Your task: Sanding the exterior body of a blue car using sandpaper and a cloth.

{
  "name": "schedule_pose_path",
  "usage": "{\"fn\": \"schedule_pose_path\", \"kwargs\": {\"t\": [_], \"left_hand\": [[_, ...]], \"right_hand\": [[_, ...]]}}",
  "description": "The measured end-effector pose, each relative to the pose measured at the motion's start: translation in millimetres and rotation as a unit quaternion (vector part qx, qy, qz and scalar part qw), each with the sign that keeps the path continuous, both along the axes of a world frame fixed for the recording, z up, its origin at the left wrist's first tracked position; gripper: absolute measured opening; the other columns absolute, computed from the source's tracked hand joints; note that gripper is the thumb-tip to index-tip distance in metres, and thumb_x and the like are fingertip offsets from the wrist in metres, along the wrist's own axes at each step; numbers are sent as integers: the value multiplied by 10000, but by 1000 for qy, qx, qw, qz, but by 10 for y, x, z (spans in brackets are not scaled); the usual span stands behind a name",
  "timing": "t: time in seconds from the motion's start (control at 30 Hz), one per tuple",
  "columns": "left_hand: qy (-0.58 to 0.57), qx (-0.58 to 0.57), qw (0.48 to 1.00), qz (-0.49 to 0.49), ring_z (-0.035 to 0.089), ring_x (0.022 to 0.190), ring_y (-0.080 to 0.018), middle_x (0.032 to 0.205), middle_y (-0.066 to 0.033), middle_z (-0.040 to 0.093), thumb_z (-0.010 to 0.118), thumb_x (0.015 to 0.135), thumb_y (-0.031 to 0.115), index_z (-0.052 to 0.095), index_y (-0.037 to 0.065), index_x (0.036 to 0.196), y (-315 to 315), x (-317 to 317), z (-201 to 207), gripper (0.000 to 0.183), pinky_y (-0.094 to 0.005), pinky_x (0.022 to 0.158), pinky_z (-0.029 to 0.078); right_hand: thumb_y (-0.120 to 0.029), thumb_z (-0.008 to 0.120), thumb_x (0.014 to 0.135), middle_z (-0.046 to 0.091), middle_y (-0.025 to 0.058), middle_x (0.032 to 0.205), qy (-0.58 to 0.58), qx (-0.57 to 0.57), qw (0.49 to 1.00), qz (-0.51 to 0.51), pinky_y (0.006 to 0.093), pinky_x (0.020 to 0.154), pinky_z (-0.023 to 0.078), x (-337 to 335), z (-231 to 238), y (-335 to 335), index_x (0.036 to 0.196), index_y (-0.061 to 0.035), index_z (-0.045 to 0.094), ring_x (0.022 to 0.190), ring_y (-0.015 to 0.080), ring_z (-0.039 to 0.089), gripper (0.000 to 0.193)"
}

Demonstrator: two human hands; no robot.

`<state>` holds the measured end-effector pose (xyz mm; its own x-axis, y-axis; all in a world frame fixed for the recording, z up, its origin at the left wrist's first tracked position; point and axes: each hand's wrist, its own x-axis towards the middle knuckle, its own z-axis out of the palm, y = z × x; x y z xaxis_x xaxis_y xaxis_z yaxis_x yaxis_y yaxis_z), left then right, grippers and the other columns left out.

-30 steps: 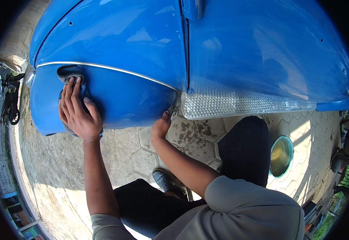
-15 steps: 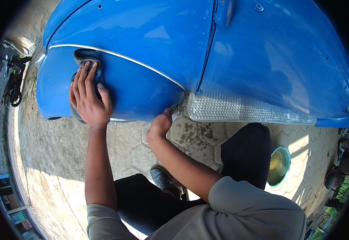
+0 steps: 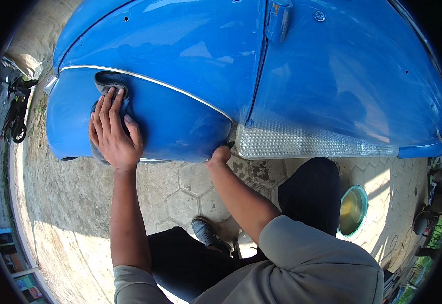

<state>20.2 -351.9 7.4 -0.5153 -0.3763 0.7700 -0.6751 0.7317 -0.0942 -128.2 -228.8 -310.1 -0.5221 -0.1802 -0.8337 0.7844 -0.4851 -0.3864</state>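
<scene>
My left hand presses a folded grey cloth against the blue car fender, its fingers laid along the cloth and its thumb a little apart. Part of the cloth hangs below the palm toward the fender's lower edge. At the fender's lower right corner, my right hand is closed, with most of its fingers tucked out of sight at the edge. Something small and dark shows by those fingertips, too small to make out.
Right of the fender runs a running board with a bumpy clear cover, below the blue door. A green-rimmed basin of cloudy liquid stands on the paving by my right knee. A motorcycle is parked far left.
My right hand has moved right along the fender's lower edge, closer to the running board. The left hand and cloth stay at the same spot on the fender, while the view has shifted slightly.
</scene>
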Motion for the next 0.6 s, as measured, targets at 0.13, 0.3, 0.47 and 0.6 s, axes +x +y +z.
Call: {"fn": "schedule_pose_path", "kwargs": {"t": [0.13,0.3,0.47,0.6], "left_hand": [[-2,6,1000,5,600,1702,-294,1779,-18,709,562,1139,289,743,222,1711,-5,-6,-11,603,-527,1457,333],[4,-11,1000,-8,610,1691,-300,1766,-14,718,556,1142,278,751,218,1704,-15,-27,-11,597,-524,1450,336],[3,-6,1000,0,611,1691,-297,1765,-15,719,563,1118,260,754,220,1699,8,-21,11,612,-521,1449,336],[2,5,1000,6,608,1695,-308,1766,-26,720,527,1189,305,756,213,1700,28,-18,15,567,-509,1451,341]], "right_hand": [[-325,405,1324,591,322,1831,138,90,986,12,472,1412,442,357,360,-133,1815,105,500,1643,450,622,659],[-319,397,1321,617,355,1789,205,162,965,9,509,1348,499,239,121,-242,1777,117,534,1604,506,642,645],[-330,382,1325,675,290,1751,41,29,998,-28,502,1300,549,-255,-94,-118,1744,96,598,1515,427,723,635],[-307,385,1343,590,282,1837,83,7,996,33,504,1367,492,-117,439,-3,1842,103,455,1602,408,655,650]]}}
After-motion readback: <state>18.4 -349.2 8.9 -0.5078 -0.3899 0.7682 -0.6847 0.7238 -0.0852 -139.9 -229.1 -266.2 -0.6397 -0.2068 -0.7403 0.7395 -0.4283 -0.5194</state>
